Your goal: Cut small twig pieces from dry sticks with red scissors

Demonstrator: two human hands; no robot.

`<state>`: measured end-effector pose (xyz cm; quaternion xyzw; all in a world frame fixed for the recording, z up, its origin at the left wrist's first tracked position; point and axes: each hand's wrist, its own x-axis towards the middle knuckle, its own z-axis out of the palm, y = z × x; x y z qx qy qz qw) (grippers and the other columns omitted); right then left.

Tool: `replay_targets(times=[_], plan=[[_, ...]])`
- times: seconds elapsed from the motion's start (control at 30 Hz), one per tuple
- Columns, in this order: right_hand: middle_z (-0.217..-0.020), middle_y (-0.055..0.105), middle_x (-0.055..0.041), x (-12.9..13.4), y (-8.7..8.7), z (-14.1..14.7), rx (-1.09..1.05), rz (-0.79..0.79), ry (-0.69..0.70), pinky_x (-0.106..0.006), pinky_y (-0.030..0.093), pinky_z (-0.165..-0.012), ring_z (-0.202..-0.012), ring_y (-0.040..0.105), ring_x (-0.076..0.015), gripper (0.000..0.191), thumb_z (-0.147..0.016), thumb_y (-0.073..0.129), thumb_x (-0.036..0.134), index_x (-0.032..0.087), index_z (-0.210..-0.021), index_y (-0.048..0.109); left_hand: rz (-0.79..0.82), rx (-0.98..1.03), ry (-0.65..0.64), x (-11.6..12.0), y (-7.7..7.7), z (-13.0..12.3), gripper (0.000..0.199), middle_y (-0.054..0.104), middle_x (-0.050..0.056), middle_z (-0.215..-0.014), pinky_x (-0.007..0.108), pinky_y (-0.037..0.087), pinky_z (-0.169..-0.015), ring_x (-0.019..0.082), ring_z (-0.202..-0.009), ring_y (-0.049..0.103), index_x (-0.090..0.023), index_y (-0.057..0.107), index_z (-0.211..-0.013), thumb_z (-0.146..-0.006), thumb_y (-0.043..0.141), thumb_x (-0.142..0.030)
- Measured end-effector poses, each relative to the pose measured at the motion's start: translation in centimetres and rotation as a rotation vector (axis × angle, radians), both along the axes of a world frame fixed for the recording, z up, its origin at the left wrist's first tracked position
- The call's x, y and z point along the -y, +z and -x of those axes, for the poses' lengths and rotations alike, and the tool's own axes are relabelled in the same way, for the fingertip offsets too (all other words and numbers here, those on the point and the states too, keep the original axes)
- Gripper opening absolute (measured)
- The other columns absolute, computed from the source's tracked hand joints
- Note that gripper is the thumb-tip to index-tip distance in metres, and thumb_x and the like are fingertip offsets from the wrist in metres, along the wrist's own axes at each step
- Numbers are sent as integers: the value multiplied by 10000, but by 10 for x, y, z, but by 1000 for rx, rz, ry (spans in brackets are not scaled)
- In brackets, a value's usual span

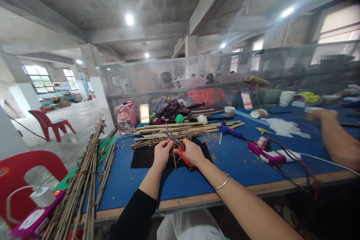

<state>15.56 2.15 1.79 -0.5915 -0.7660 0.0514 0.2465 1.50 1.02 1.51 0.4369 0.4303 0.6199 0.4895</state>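
The left hand (163, 153) is above the mat (140, 160), its fingers bent and drawn together near the scissors; whether a twig is pinched between them cannot be told. The right hand (192, 152) is wrapped around the red handles of the scissors (186, 160), over the mat's middle, with the blades pointing away and leftward across it. Twigs (146, 143) lie along the mat's far edge, and beyond them poles (153, 129) run roughly parallel to that edge, closing off the far side. Behind the poles, farther from the mat, sit a green ball (179, 119) and a white ball (201, 119), with a mesh screen (126, 78) at the back. Between the mat's near edge and the table's wooden rim there is a bare strip of blue table (126, 191), crossed only by the forearms. Left of the mat, past a bare blue gap, lie short sticks (106, 176) and then a long bundle (84, 172) that overhangs the table's near edge. Right of the mat, a glue gun (232, 131) lies near its far corner, and a power strip (266, 153) farther out, with open blue surface between strip and mat.
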Motion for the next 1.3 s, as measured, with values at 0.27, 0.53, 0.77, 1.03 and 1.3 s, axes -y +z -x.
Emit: replay_targets(times=[0.27, 0.53, 0.77, 1.03, 1.3], plan=[[-804, 660, -69, -4, -2, -1, 9, 69, -3, -256, 329, -535, -729, 628, -227, 521, -695, 461, 698, 205, -845, 536, 45, 12, 38, -5, -4, 2, 415, 604, 19, -621, 183, 365, -421, 60, -445, 451, -117, 674, -864, -574, 713, -412], [-831, 663, -81, -3, 1, -2, 30, 57, -46, -276, 367, -591, -779, 627, -240, 508, -706, 458, 687, 207, -845, 547, 15, 24, -117, -3, -3, 1, 465, 608, 4, -612, 152, 285, -394, 28, -410, 403, -125, 669, -939, -541, 743, -354], [-873, 626, -59, -5, -5, -2, -8, -19, 40, -257, 348, -603, -788, 593, -199, 476, -721, 480, 644, 198, -880, 526, 61, 80, -70, -4, -3, 2, 362, 643, 40, -714, 168, 397, -489, 83, -571, 536, -132, 665, -848, -557, 736, -336], [-900, 582, -61, -6, -6, -1, -44, -42, 100, -259, 350, -654, -816, 547, -178, 420, -725, 547, 564, 177, -886, 520, 61, 22, -96, -3, -4, 1, 407, 649, 27, -695, 168, 369, -460, 67, -502, 509, -132, 671, -872, -546, 744, -365], [-876, 585, -50, -8, -7, 1, -121, -68, 144, -241, 347, -644, -791, 539, -159, 379, -743, 537, 539, 182, -866, 510, 67, 144, -155, -2, -4, -1, 464, 646, 26, -732, 185, 404, -491, 87, -553, 551, -147, 637, -935, -541, 757, -360]])
